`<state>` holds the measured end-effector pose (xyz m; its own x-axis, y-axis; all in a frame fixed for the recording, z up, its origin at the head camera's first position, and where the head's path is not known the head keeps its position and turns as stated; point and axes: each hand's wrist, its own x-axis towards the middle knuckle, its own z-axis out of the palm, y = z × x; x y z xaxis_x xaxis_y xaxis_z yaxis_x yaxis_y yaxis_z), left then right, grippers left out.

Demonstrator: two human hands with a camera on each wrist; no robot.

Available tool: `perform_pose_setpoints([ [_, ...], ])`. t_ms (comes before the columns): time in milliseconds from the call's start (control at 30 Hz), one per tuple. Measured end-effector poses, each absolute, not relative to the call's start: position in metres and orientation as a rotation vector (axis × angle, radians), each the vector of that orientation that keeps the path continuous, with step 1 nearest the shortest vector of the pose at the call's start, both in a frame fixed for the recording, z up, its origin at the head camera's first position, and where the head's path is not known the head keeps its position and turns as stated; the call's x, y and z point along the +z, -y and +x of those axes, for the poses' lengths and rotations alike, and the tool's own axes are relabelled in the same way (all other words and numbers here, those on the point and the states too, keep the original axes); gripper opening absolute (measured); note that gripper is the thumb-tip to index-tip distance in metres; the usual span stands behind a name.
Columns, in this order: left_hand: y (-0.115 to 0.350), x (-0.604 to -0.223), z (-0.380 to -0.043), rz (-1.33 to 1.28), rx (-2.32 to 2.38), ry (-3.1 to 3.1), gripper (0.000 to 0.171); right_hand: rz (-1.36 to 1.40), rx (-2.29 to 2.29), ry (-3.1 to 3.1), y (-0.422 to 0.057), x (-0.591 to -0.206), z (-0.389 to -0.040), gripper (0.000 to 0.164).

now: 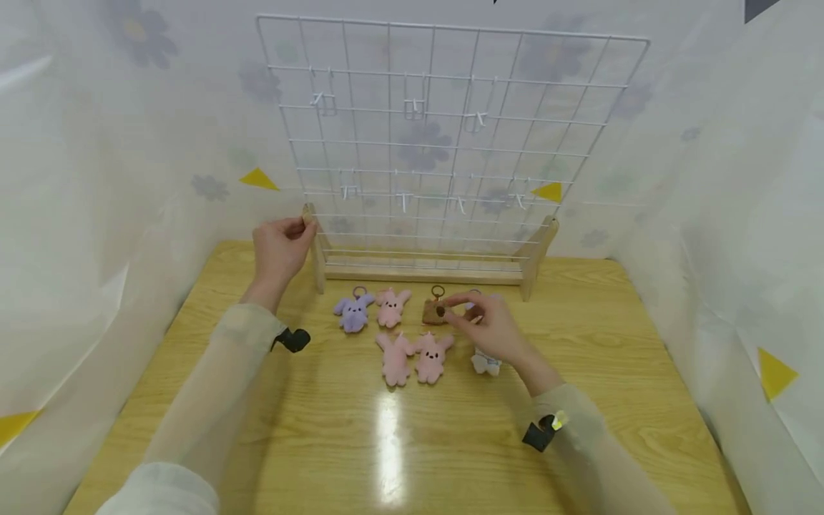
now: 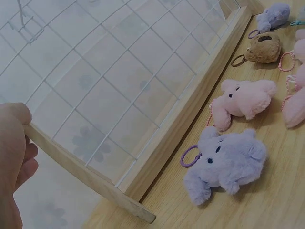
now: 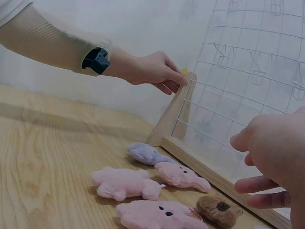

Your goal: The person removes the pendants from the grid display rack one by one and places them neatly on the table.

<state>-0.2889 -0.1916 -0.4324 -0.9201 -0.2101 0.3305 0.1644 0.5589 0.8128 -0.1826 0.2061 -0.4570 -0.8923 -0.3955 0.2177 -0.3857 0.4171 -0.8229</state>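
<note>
At the left end of the display stand, my left hand (image 1: 283, 247) pinches the top of the wooden side post (image 1: 318, 261) between thumb and fingers. My right hand (image 1: 492, 325) is held over the brown plush keychain (image 1: 430, 313), its thumb and fingers apart with nothing between them. A purple plush keychain (image 1: 353, 315) and a pink plush keychain (image 1: 390, 309) lie left of the brown one. In front are two more pink plush keychains (image 1: 395, 361) (image 1: 430, 359). A white plush (image 1: 486, 363) and another purple plush (image 2: 273, 16) are partly hidden by my right hand in the head view.
A white wire grid (image 1: 450, 28) rises from the wooden stand base (image 1: 418, 273), with several white hooks (image 1: 415, 106) on it. The wood-grain table (image 1: 309, 429) is enclosed by pale flowered sheeting (image 1: 116, 179) marked with yellow triangles (image 1: 777, 373).
</note>
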Motion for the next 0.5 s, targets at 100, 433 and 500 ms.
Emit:
perform_pose_setpoints([
  [100,0.193,-0.434,-0.286,0.026,-1.308,2.392,0.034,-0.665,-1.514,-2.694,-0.214,-0.454,-0.183,0.03],
  [433,0.193,-0.431,-0.261,0.025,-1.249,2.569,0.073,-0.622,-1.479,-2.835,-0.242,-0.441,-0.183,0.044],
  [500,0.191,-0.427,-0.255,-0.011,-1.211,2.639,0.084,-0.628,-1.451,-2.884,-0.245,-0.437,-0.183,0.047],
])
